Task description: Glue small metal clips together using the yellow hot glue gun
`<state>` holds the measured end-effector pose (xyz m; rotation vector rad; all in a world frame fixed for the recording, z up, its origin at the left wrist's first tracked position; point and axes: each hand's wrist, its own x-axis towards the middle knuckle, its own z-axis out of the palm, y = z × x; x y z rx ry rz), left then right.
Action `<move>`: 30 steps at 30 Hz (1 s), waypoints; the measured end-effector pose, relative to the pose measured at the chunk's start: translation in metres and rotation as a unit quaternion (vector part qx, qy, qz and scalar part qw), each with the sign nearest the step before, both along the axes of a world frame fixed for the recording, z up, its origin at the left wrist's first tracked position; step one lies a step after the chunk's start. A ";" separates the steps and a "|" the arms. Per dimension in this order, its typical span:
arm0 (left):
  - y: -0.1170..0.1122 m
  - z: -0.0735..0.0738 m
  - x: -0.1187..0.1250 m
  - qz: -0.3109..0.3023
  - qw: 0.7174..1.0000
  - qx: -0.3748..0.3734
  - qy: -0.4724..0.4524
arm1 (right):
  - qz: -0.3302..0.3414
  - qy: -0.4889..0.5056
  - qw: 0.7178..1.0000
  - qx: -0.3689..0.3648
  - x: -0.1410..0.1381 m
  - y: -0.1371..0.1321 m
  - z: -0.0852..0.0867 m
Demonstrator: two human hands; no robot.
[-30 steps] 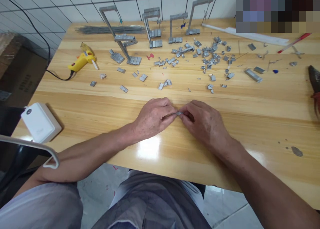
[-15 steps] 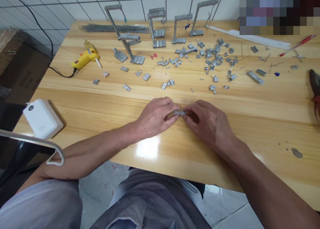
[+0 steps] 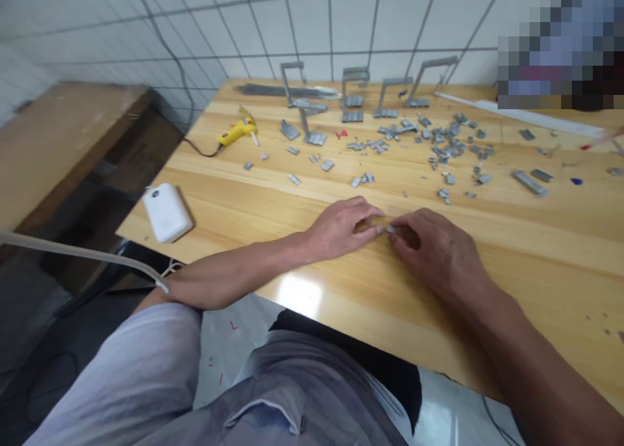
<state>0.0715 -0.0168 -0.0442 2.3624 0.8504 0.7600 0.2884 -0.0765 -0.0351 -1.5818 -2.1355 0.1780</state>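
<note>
Right hand: the right hand (image 3: 439,244) pinches a small metal piece (image 3: 391,229) between thumb and forefinger, fingertips drawn together, probably because so little a thing allows only a tip grip.
Left hand: thumb and forefinger of the left hand (image 3: 338,230) stand slightly parted beside the piece's left end; I cannot tell whether they touch it. They seem placed to steady it.
Metal piece: between the hands, over bare table (image 3: 244,218), which likely gives the fingers room.
White box: the white box (image 3: 168,213) sits near the table's left end, apart from the hands.
Scraps: metal scraps (image 3: 452,152) lie loose beyond the hands, seemingly within reach.
Glue gun: the yellow glue gun (image 3: 238,132) lies on its side, its cord running off leftward, which may explain its spot.
Stands: metal stands (image 3: 353,116) rest upright on flat feet near the wall, perhaps kept out of the way.
Rods: a bundle of rods (image 3: 287,91) lies along the back edge.
</note>
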 end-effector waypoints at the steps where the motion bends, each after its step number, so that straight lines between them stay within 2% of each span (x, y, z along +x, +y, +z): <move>1: 0.000 0.000 0.000 0.021 0.999 -0.016 -0.029 | 0.006 0.002 1.000 0.002 0.001 0.001 -0.002; 5: 0.006 0.013 0.001 0.081 0.990 -0.058 -0.101 | -0.004 0.018 1.000 -0.016 0.002 0.008 -0.004; 8: 0.024 0.039 -0.013 0.123 0.978 -0.069 -0.152 | -0.034 0.045 0.997 -0.051 0.000 0.009 0.004; 10: 0.047 0.061 -0.039 0.172 0.969 -0.040 -0.173 | -0.060 0.073 0.993 -0.064 0.001 0.009 0.011; 12: 0.077 0.080 -0.078 0.254 0.954 0.015 -0.158 | -0.076 0.115 0.987 -0.080 0.002 0.009 0.017; 14: 0.105 0.094 -0.122 0.355 0.927 0.081 -0.089 | -0.083 0.179 0.975 -0.104 0.003 0.009 0.018; 15: 0.116 0.097 -0.143 0.382 0.917 0.106 -0.044 | -0.083 0.218 0.966 -0.115 0.004 0.010 0.018; 17: 0.133 0.099 -0.175 0.388 0.915 0.109 -0.021 | -0.075 0.297 0.942 -0.137 0.004 0.012 0.017; 20: 0.142 0.089 -0.197 0.376 0.922 0.095 0.005 | -0.056 0.367 0.915 -0.156 0.005 0.014 0.016; 25: 0.151 0.074 -0.191 0.357 0.932 0.051 0.039 | -0.054 0.353 0.920 -0.162 0.007 0.015 0.018; 30: 0.160 0.065 -0.191 0.407 0.911 0.014 0.068 | -0.101 0.321 0.924 -0.184 0.008 0.016 0.015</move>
